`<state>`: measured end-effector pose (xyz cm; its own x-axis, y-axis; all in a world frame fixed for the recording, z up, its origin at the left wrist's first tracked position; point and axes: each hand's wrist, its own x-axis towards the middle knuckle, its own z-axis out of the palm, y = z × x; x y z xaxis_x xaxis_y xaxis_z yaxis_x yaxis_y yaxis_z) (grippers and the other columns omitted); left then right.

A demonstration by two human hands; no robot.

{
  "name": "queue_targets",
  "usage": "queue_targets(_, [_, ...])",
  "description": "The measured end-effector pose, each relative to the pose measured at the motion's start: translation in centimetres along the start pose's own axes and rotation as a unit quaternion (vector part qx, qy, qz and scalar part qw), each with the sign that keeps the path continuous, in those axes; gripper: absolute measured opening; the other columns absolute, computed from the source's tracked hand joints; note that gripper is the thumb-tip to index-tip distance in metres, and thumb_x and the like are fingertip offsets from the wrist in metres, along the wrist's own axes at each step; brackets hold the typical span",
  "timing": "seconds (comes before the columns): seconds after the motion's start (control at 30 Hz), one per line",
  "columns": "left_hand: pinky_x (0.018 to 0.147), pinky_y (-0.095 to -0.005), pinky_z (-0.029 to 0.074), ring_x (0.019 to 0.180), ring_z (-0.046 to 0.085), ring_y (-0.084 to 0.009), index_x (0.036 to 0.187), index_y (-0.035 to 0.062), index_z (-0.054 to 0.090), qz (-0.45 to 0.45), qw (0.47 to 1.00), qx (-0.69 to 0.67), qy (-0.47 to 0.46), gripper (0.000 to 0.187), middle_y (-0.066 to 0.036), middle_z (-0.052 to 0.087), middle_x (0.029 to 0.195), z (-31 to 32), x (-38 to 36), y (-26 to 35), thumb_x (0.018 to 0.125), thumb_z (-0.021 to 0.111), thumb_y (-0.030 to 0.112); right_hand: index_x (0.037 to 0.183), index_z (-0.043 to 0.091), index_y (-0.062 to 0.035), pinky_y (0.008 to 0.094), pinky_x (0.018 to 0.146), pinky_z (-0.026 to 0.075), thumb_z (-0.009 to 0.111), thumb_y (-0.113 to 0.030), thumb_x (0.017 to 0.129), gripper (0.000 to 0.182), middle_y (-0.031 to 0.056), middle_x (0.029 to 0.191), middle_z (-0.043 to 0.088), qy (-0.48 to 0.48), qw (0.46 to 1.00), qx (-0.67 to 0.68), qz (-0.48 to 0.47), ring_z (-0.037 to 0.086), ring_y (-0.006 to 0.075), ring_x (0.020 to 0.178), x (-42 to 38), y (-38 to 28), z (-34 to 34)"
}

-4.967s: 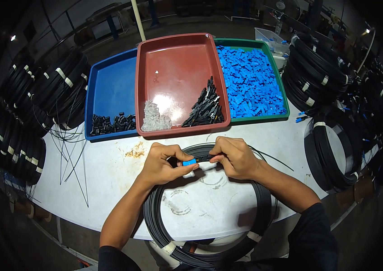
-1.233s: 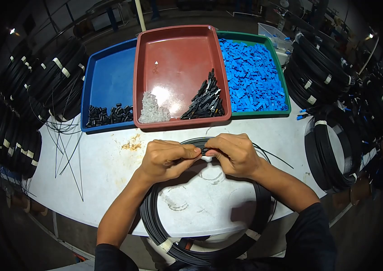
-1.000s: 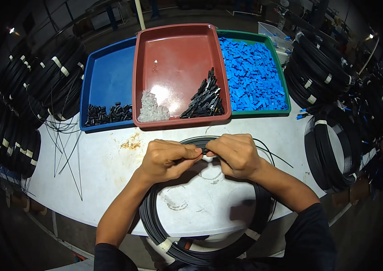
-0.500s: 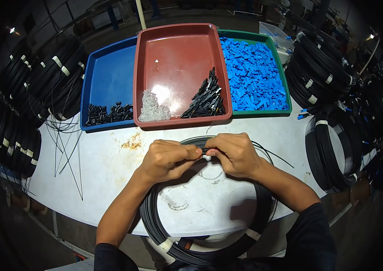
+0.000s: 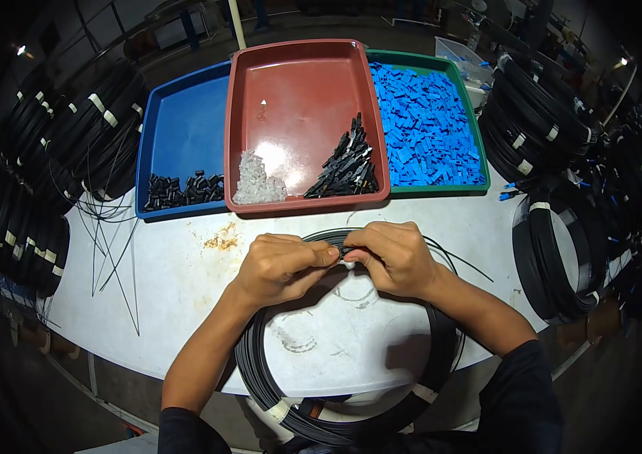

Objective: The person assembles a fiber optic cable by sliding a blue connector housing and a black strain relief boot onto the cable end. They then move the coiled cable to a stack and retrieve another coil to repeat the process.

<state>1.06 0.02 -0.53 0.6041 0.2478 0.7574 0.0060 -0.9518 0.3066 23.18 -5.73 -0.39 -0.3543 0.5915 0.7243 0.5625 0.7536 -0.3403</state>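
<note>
A coil of black cable [image 5: 254, 356] leans over the table's front edge, bound with whitish tape near its bottom. At its top, my left hand [image 5: 283, 265] is closed, thumb and fingers pinching the black cable. Close beside it, my right hand [image 5: 393, 259] is closed in a pinch on the same cable, the fingertips of both hands nearly meeting. A small whitish bit [image 5: 349, 265] shows just under the fingertips; what it is I cannot make out. Loose cable ends [image 5: 466, 265] stick out to the right of my right hand.
Behind the hands stand a blue tray [image 5: 185, 129] with short black sleeves, a red tray [image 5: 306, 91] with clear pieces and slim black parts, and a green tray [image 5: 475, 151] of blue connectors. Cable coils [image 5: 105, 113] pile up at left; another coil [image 5: 544, 257] stands at right.
</note>
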Motion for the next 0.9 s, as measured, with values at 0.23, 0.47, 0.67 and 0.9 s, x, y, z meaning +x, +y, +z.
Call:
queue_targets(0.23, [0.055,-0.0304,0.057,0.057,0.069,-0.0209,0.086,0.0027,0.074,0.036,0.998,0.045,-0.039,0.017,-0.013,0.077,0.089,0.2,0.0,0.4,0.070,0.081,0.001,0.090,0.064,-0.0034,0.0404,0.055,0.049,0.075,-0.008,0.081,0.015,0.0092,0.071,0.063,-0.046,0.996,0.059,0.052,0.062,0.0302,0.061,-0.7,0.4,0.0])
queue_targets(0.47, [0.055,-0.0290,0.057,0.060,0.072,-0.0204,0.086,-0.0003,0.076,-0.065,0.997,-0.028,0.015,0.014,-0.014,0.077,0.086,0.1,-0.2,0.2,0.073,0.082,0.002,0.092,0.065,-0.0007,0.0386,0.065,0.051,0.073,0.004,0.072,0.022,0.0117,0.087,0.066,-0.011,0.999,0.036,0.000,0.064,0.0303,0.074,0.4,-0.2,-0.1])
queue_targets(0.67, [0.059,-0.0255,0.058,0.067,0.075,-0.0166,0.086,-0.0027,0.077,-0.213,0.966,-0.147,-0.004,0.010,-0.015,0.077,0.082,-0.2,0.0,0.7,0.079,0.082,0.003,0.092,0.064,0.0000,0.0385,0.066,0.052,0.068,0.005,0.060,0.033,0.0112,0.090,0.065,0.017,0.994,-0.013,-0.109,0.065,0.0283,0.075,0.2,0.0,-0.4])
queue_targets(0.9, [0.058,-0.0253,0.058,0.066,0.075,-0.0185,0.082,-0.0011,0.076,-0.135,0.982,-0.132,0.013,0.008,-0.015,0.077,0.082,0.3,0.0,0.5,0.076,0.081,0.000,0.090,0.062,0.0020,0.0399,0.066,0.054,0.064,0.009,0.062,0.028,0.0133,0.088,0.066,0.033,0.995,0.012,-0.091,0.066,0.0302,0.073,-0.3,-0.1,-0.1])
